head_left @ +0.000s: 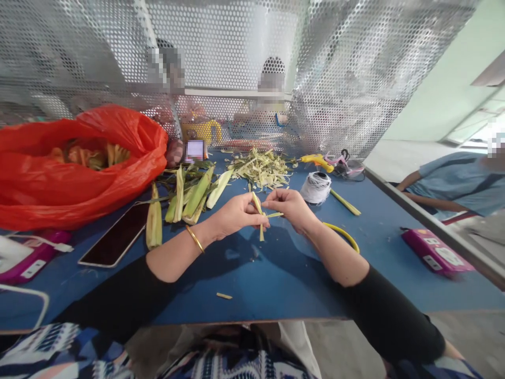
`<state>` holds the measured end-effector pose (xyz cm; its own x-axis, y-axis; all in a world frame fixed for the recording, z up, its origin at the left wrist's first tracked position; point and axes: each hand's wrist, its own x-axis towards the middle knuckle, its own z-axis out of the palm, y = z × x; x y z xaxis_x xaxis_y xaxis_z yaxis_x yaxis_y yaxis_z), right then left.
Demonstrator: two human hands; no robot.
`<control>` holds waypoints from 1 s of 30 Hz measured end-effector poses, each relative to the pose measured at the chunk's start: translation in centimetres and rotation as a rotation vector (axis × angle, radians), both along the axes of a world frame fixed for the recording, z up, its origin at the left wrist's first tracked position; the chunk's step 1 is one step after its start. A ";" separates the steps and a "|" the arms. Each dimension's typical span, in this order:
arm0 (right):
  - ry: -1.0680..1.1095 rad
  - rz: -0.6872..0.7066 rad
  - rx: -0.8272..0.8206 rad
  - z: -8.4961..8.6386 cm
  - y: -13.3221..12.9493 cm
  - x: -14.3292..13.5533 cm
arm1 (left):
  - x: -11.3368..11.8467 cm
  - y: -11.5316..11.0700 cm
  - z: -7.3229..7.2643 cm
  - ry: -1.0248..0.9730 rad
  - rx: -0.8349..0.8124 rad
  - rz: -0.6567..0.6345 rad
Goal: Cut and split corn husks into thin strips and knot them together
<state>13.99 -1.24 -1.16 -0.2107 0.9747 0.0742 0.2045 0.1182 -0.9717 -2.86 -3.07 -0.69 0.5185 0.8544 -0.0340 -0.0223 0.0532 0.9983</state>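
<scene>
In front of me, above the blue table, my left hand point(235, 217) grips a folded pale-green corn husk strip point(257, 203) between thumb and fingers. One narrow end hangs below the thumb and another points right. My right hand point(291, 208) is closed in a pinch at the strip's right side; its fingertips partly hide what they grip. Whole corn husks point(199, 196) lie beyond my left hand. Past both hands is a heap of husk shreds point(258, 169). Behind my right hand stands a spool of white thread point(316, 187).
On the left are a red plastic bag point(82, 195) of husks, a phone point(115, 236) and a purple power strip point(37, 255). A yellow glue gun point(319, 161) lies at the back right. Another purple box point(436, 251) sits right, near a person in blue point(453, 181) beyond the table rail.
</scene>
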 end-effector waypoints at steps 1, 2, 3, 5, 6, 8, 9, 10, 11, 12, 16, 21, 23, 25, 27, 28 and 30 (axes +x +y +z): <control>0.001 -0.013 -0.055 -0.1 -0.1 -0.2 | 0.0 0.1 0.0 -0.019 0.006 0.017; -0.014 -0.009 -0.103 -0.3 -0.2 -0.4 | -0.1 0.1 0.1 -0.030 0.012 0.041; -0.040 0.004 -0.136 -0.4 -0.3 -0.5 | -0.1 0.2 0.1 -0.031 0.017 0.072; -0.133 0.018 -0.115 -0.7 -0.4 -0.8 | -0.1 0.5 0.1 -0.010 0.020 0.159; -0.205 0.016 -0.058 -0.8 -0.5 -0.9 | -0.2 0.6 0.1 0.005 0.016 0.214; -0.381 -0.005 0.145 -0.8 -0.8 -0.9 | -0.2 0.9 0.1 0.028 -0.001 0.336; -0.471 -0.009 0.278 -0.8 -1.0 -0.9 | -0.2 1.0 0.1 0.035 -0.011 0.392; -0.552 0.003 0.417 -0.8 -1.2 -0.8 | -0.2 1.1 0.1 0.040 -0.019 0.438; -0.619 0.033 0.546 -0.8 -1.4 -0.8 | -0.2 1.2 0.0 0.043 -0.021 0.473; -0.672 0.076 0.656 -0.8 -1.6 -0.8 | -0.2 1.3 -0.1 0.044 -0.018 0.490; -0.799 0.233 0.841 -0.7 -2.3 -0.8 | -0.2 1.3 -0.4 0.058 -0.002 0.418; -0.683 0.175 0.792 0.0 -2.0 -0.1 | -0.5 1.2 -0.3 0.127 -0.050 0.272; -0.558 0.167 0.748 0.3 -1.6 0.1 | -0.7 1.0 -0.1 0.130 -0.065 0.180; -0.442 0.167 0.677 0.4 -1.3 0.2 | -0.8 0.8 0.0 0.131 -0.076 0.067; -0.350 0.154 0.581 0.4 -1.1 0.2 | -0.9 0.7 0.0 0.117 -0.095 -0.032; -0.313 0.143 0.527 0.4 -1.0 0.1 | -0.9 0.7 0.0 0.107 -0.104 -0.066; -0.249 0.116 0.419 0.5 -1.0 0.0 | -1.0 0.6 0.1 0.089 -0.119 -0.102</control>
